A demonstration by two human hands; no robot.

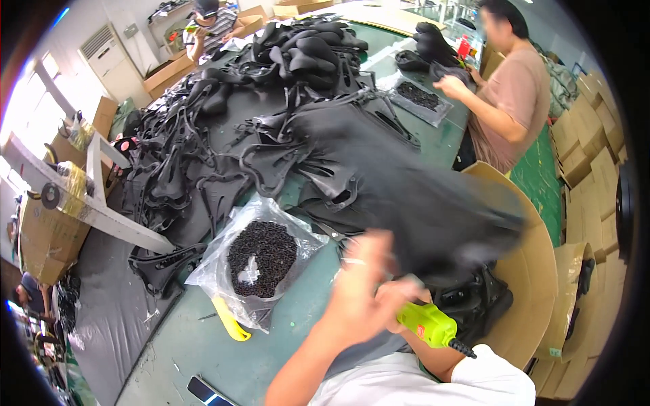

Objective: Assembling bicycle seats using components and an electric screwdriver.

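From my remote seat I see the right hand (391,315) wrapped around a yellow-green handheld power tool (428,323), its dark cord trailing toward the white sleeve (497,375); the left hand (355,294) is blurred, fingers spread wide, seemingly holding nothing; just beyond both hands, a black piece (433,203) smears over the green tabletop (277,348); a clear bag (308,245) of small black parts (261,254) lies left of them.

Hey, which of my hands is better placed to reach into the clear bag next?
Probably your left hand: it is nearer the clear bag and, though blurred, seems free. Your right hand is farther off and holds the lime-green tool.
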